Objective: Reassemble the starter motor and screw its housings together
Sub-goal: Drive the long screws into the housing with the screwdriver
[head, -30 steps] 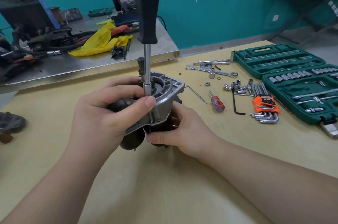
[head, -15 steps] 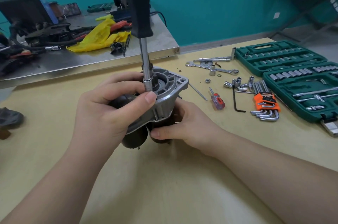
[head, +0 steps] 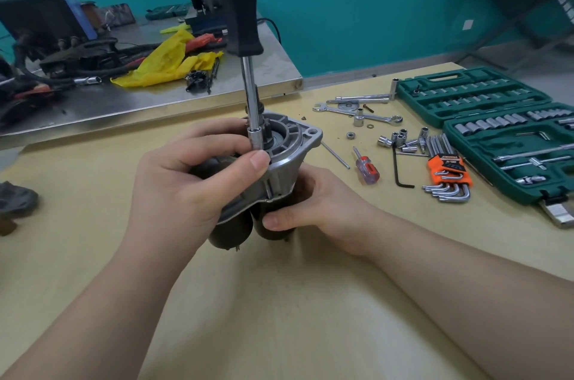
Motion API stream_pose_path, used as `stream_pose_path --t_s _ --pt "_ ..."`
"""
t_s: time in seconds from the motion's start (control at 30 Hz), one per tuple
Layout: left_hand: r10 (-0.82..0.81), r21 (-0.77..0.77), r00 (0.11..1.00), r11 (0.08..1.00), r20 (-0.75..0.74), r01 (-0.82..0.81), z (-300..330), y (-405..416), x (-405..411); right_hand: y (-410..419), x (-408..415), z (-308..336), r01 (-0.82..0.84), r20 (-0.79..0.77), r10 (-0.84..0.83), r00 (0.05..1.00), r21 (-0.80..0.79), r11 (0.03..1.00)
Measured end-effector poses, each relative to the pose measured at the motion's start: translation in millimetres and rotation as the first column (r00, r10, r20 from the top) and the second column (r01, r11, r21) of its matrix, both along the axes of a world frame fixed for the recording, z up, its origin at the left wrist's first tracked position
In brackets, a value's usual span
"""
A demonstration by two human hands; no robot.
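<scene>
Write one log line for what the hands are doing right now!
left hand: steadies socket driver on starter motor | right hand: grips motor body | motor: upright on table | step: screwing housing

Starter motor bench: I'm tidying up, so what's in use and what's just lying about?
In use:
grey-and-black starter motor
black-handled socket driver
left hand
right hand

Lying about:
orange hex-key set
small red screwdriver
green socket case
</scene>
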State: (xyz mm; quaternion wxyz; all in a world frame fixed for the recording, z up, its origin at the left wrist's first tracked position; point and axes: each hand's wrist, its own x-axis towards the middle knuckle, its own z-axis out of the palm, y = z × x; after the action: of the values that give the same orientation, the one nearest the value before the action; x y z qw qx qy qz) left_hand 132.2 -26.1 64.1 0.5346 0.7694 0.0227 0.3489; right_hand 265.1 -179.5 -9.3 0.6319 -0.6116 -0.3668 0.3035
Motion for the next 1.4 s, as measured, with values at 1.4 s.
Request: stream_pose_path --t_s 1.4 --pt "-0.003 0.627 0.997 0.778 -0.072 0.047 1.0 14.7 16.5 -8.6 -2.0 188.3 0.141 0.526 -0.477 0.705 0.555 0.82"
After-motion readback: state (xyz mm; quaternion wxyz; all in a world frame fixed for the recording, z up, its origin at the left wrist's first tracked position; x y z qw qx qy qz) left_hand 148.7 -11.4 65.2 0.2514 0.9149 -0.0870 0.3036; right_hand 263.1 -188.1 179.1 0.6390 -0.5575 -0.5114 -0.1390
